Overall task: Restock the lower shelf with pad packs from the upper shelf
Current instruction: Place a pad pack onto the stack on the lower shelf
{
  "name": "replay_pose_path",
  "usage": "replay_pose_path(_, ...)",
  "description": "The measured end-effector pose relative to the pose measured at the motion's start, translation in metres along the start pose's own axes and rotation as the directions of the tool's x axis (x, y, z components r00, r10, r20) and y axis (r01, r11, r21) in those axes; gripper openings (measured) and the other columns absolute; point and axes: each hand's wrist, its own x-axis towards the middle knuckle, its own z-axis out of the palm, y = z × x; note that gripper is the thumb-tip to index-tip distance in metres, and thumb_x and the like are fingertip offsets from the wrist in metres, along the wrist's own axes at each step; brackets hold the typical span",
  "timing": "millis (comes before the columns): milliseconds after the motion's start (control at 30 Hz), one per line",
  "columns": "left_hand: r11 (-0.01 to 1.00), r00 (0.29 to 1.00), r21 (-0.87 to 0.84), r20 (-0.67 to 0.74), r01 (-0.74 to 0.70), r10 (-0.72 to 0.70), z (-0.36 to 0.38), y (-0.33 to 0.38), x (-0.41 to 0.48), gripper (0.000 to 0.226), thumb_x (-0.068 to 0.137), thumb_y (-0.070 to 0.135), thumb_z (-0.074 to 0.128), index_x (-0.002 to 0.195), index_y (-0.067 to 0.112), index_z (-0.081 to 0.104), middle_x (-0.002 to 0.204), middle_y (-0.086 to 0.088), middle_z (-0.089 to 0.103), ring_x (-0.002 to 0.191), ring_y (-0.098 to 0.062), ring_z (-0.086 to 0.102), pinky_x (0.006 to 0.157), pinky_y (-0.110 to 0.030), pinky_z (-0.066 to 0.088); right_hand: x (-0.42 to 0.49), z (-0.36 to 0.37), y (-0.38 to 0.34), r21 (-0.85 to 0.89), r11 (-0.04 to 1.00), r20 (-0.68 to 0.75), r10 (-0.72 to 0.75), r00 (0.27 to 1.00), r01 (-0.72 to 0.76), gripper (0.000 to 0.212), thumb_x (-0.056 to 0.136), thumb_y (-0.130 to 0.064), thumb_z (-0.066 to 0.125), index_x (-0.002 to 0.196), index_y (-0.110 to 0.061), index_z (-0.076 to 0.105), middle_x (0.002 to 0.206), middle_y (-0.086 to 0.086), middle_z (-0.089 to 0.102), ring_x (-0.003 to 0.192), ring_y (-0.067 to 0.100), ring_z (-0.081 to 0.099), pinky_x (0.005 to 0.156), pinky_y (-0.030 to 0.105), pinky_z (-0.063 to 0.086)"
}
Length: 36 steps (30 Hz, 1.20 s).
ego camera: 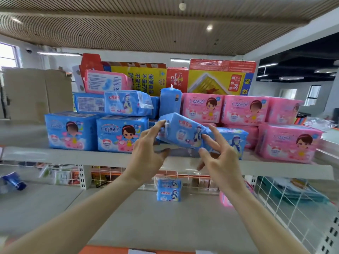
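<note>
- Both forearms reach up and forward.
- Lower shelf (128, 217): two stacked blue packs (168, 190) at its back and one pink pack (224, 199), partly hidden by the right arm.
- Left hand (148, 153) pinches the left end of a tilted blue pack (181, 131), thumb beneath.
- Right hand (220, 158), fingers spread and curled, grips its right end.
- The pack hangs just over the upper shelf (73, 158) front.
- There: two large blue packs (122, 134) at left, four front-facing pink packs (244, 110) at right.

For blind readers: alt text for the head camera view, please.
The left hand grips a blue pad pack at the upper shelf's front, the right hand at its other end. Blue packs and pink packs crowd that shelf; two stacked packs sit on the lower shelf.
</note>
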Motion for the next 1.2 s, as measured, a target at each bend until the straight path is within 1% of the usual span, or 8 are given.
replay_pose_path(133, 0.992, 0.979, 0.075, -0.167, -0.101, 0.113, -0.007, 0.021, -0.009, 0.072, 0.079, 0.012, 0.081, 0.141, 0.029, 0.048, 0.140, 0.013, 0.044, 0.130, -0.013, 0.042, 0.103, -0.007, 0.029, -0.009, -0.001, -0.006, 0.076, 0.995, -0.006, -0.072, 0.997, 0.072, 0.082, 0.089, 0.007, 0.058, 0.153, -0.035, 0.028, 0.134, -0.009, 0.061, 0.058, 0.042, 0.062, 0.050, 0.023, 0.054)
replay_pose_path(200, 0.991, 0.968, 0.051, -0.213, -0.123, 0.131, -0.009, 0.027, -0.015, 0.067, 0.081, 0.014, 0.079, 0.140, 0.027, 0.050, 0.143, 0.013, 0.046, 0.132, -0.015, 0.041, 0.108, -0.017, 0.034, -0.015, -0.003, -0.006, 0.136, 0.984, -0.006, -0.113, 0.994, 0.113, 0.089, 0.088, 0.007, 0.060, 0.153, -0.040, 0.021, 0.131, -0.009, 0.063, 0.063, 0.047, 0.057, 0.055, 0.027, 0.057)
replay_pose_path(333, 0.991, 0.975, -0.102, -0.215, -0.085, 0.061, -0.009, 0.035, -0.028, 0.058, 0.084, 0.020, 0.076, 0.132, 0.044, 0.054, 0.154, 0.016, 0.039, 0.140, -0.012, 0.037, 0.109, -0.040, 0.045, -0.032, -0.011, 0.001, 0.149, 0.975, 0.013, -0.167, 0.986, 0.164, 0.111, 0.084, 0.004, 0.070, 0.150, -0.048, -0.003, 0.138, -0.020, 0.053, 0.087, 0.006, 0.067, 0.066, 0.022, 0.055)
replay_pose_path(500, 0.985, 0.990, -0.171, -0.140, -0.035, 0.010, -0.005, 0.054, -0.059, 0.056, 0.080, 0.047, 0.067, 0.135, 0.044, 0.055, 0.138, 0.018, 0.057, 0.110, -0.007, 0.062, 0.082, -0.018, 0.055, -0.052, -0.027, 0.006, 0.032, 0.972, 0.026, -0.232, 0.972, 0.232, 0.113, 0.083, -0.003, 0.075, 0.150, -0.046, -0.006, 0.132, -0.040, 0.050, 0.137, 0.004, 0.042, 0.110, 0.044, 0.040)
replay_pose_path(633, 0.985, 0.990, -0.153, -0.110, 0.076, -0.093, 0.008, 0.069, -0.084, 0.045, 0.076, 0.055, 0.065, 0.120, 0.054, 0.056, 0.089, 0.008, 0.063, 0.061, -0.008, 0.057, 0.059, -0.019, 0.048, -0.065, -0.038, 0.001, 0.050, 0.964, 0.015, -0.261, 0.965, 0.260, 0.105, 0.086, 0.006, 0.068, 0.154, -0.037, 0.000, 0.144, -0.023, 0.047, 0.129, -0.005, 0.048, 0.092, 0.030, 0.054)
replay_pose_path(867, 0.888, 0.976, -0.424, -0.043, 0.177, -0.216, 0.029, 0.065, -0.124, 0.060, 0.080, 0.036, 0.077, 0.135, 0.032, 0.054, 0.130, 0.012, 0.064, 0.122, -0.004, 0.059, 0.097, -0.033, 0.054, -0.096, -0.055, 0.015, 0.171, 0.968, -0.040, -0.178, 0.983, 0.182, 0.106, 0.081, -0.001, 0.077, 0.155, -0.037, 0.010, 0.155, -0.014, 0.037, 0.119, 0.018, 0.060, 0.091, 0.047, 0.055)
replay_pose_path(1033, 0.785, 0.930, -0.511, 0.092, 0.351, -0.356, 0.052, 0.057, -0.150, 0.067, 0.075, 0.031, 0.078, 0.137, 0.025, 0.052, 0.132, 0.005, 0.065, 0.108, -0.018, 0.070, 0.089, -0.045, 0.059, -0.117, -0.062, 0.034, 0.177, 0.984, -0.036, 0.034, 0.999, -0.027, 0.078, 0.079, -0.016, 0.081, 0.146, -0.021, 0.041, 0.133, -0.008, 0.059, 0.109, 0.007, 0.066, 0.089, 0.028, 0.056)
replay_pose_path(1200, 0.705, 0.793, -0.400, 0.104, 0.586, -0.600, 0.070, 0.035, -0.167, 0.075, 0.066, 0.047, 0.083, 0.129, 0.014, 0.060, 0.123, -0.002, 0.068, 0.105, -0.021, 0.070, 0.061, -0.038, 0.062, -0.131, -0.062, 0.060, 0.083, 0.970, 0.109, 0.221, 0.969, -0.230, 0.017, 0.086, -0.010, 0.073, 0.099, -0.021, 0.070, 0.085, -0.017, 0.073, 0.079, -0.005, 0.069, 0.065, 0.008, 0.048)
